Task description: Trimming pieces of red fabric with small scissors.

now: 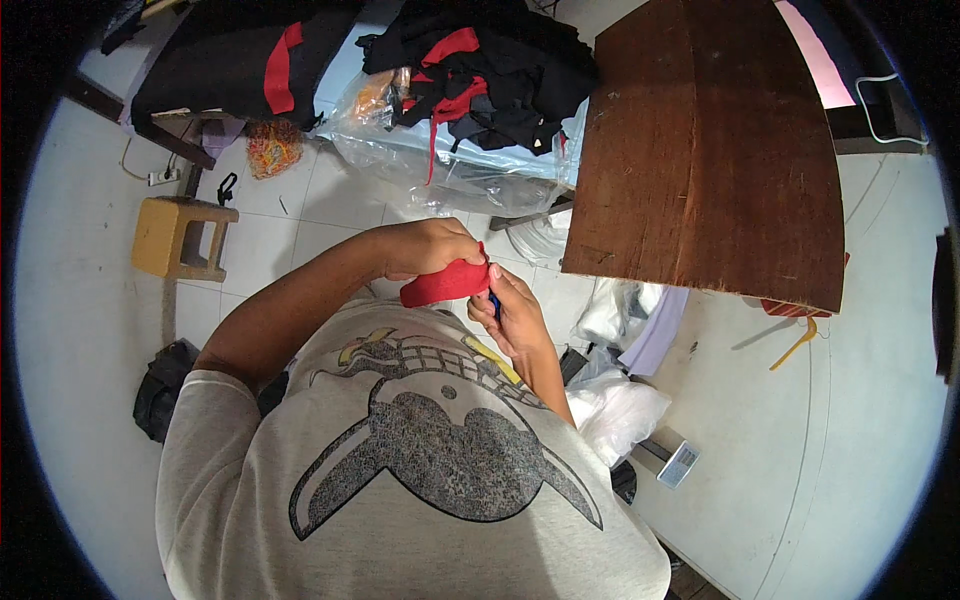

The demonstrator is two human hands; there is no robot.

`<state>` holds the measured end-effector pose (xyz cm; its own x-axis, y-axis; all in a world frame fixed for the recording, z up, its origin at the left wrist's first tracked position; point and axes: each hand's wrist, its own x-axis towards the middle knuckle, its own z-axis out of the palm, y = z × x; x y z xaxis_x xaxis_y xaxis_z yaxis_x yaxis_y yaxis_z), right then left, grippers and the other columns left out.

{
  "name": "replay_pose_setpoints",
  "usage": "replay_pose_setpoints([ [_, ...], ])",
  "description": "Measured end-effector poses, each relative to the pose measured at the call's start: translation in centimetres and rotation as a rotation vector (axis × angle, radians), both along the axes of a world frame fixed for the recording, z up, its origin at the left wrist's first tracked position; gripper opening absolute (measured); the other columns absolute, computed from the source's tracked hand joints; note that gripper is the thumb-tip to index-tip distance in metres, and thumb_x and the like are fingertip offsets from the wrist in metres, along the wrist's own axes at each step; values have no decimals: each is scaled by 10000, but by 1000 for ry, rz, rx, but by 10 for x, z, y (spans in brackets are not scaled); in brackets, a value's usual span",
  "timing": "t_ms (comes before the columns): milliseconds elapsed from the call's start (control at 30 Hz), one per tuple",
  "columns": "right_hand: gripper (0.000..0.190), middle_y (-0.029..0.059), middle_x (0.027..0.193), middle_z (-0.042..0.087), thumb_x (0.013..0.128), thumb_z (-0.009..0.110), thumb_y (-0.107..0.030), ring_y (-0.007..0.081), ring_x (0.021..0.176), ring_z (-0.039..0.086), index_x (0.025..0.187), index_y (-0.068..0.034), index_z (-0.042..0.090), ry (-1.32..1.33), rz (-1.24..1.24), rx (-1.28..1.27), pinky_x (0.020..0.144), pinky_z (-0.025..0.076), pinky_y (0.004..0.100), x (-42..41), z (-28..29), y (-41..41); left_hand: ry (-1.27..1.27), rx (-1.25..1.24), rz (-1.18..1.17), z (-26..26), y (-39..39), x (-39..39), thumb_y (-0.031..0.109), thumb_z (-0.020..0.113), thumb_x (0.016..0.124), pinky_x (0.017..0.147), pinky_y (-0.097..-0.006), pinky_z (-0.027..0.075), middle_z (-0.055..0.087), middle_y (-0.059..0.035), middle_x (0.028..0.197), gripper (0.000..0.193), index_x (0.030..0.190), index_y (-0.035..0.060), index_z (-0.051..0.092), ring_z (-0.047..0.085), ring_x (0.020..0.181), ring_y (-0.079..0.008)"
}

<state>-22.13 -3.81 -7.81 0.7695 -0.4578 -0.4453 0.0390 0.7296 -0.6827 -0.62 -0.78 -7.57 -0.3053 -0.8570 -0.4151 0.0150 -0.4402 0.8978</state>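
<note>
My left hand pinches a strip of red fabric, which hangs curved below its fingers in front of my shirt. Close against the strip's right end is my right hand, closed around a small tool with a blue handle. The fingers cover most of that tool, so its exact kind cannot be told. Both hands are held above the tiled floor, between my body and the tables.
Black and red fabric pieces lie heaped on a plastic-covered table. A brown wooden board juts out at right. Black cloth covers a surface at left, above a yellow stool. White plastic bags lie right of me.
</note>
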Motion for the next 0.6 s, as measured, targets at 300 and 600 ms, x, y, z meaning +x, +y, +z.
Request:
replay_pose_setpoints([
  [300,388,-9,612,406,1042,498,-407,82,495,330,831,-81,479,47,-43,-22,478,269,231,1,0,-1,117,64,-1,-1,-4,-4,277,603,932,855,-311,495,567,-164,1200,385,1069,-79,650,595,1007,-204],
  [600,347,-15,657,424,1043,515,-381,77,526,352,865,-85,488,28,-47,19,481,283,228,-2,-2,-3,-49,-120,-55,-4,-5,-3,252,542,958,950,-338,448,581,-214,1198,327,1078,-10,695,554,1114,-264],
])
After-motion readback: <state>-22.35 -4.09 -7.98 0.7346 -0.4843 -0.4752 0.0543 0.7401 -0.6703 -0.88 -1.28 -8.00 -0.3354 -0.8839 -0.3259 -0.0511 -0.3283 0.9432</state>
